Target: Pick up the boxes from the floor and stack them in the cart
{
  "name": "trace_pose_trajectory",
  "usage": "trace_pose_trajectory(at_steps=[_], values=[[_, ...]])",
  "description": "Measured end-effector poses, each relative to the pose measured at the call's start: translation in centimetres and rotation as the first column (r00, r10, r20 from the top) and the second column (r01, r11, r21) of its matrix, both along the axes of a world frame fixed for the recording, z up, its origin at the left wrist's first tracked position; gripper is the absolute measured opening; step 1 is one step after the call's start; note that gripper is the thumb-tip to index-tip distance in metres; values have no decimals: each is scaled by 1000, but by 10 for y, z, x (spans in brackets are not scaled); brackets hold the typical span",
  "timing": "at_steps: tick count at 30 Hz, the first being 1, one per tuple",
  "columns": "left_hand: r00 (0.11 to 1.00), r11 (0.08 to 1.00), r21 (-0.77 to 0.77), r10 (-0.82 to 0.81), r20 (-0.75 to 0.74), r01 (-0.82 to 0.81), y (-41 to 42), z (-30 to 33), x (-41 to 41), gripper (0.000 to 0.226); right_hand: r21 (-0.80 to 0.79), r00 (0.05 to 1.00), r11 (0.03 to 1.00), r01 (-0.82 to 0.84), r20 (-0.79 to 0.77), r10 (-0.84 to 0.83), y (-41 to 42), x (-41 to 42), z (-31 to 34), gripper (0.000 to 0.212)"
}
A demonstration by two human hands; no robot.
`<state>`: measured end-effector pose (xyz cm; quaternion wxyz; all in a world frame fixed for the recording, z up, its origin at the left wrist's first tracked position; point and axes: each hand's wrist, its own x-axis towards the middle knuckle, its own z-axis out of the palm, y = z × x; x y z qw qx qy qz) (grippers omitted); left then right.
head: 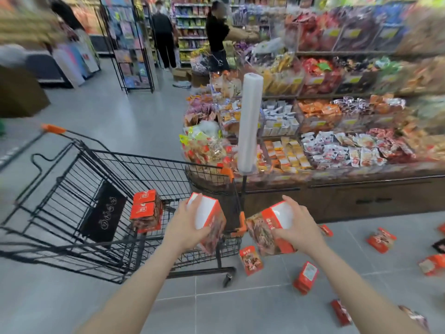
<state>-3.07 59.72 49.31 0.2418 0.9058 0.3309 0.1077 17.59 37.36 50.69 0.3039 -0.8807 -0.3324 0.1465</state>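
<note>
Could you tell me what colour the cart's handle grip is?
Orange, on the cart's handle grip, seen in the head view.

Grey tiled floor (115, 121), snack-laden wooden display stand (361, 196), distant shelves (190, 27).

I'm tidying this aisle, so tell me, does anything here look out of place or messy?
Yes. Red boxes lie scattered on the grey floor to the right of the cart, at odd angles, some flat and some on edge. Only a small stack sits in the cart. Each hand holds one more box.
</note>
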Motion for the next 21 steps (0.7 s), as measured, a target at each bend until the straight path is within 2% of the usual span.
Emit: trace_pose_trajectory(at_steps=[5, 9, 14, 21], values=[[998, 997, 40, 68, 2, -68, 84, 17, -55, 99, 38, 1000, 999, -17, -18, 18, 83, -28, 13, 102], [993, 992, 36, 122, -5, -121, 133, 14, -80, 92, 59, 998, 997, -52, -25, 54, 137, -40, 17, 99], [988, 988, 26, 153, -10, -153, 179, -12, -82, 93, 29, 991, 991, -130, -32, 131, 195, -40, 8, 102], [970, 976, -85, 188, -154, -203, 229, -71, -61, 97, -39, 971, 976, -216, -109, 211, 283, -1, -36, 100]])
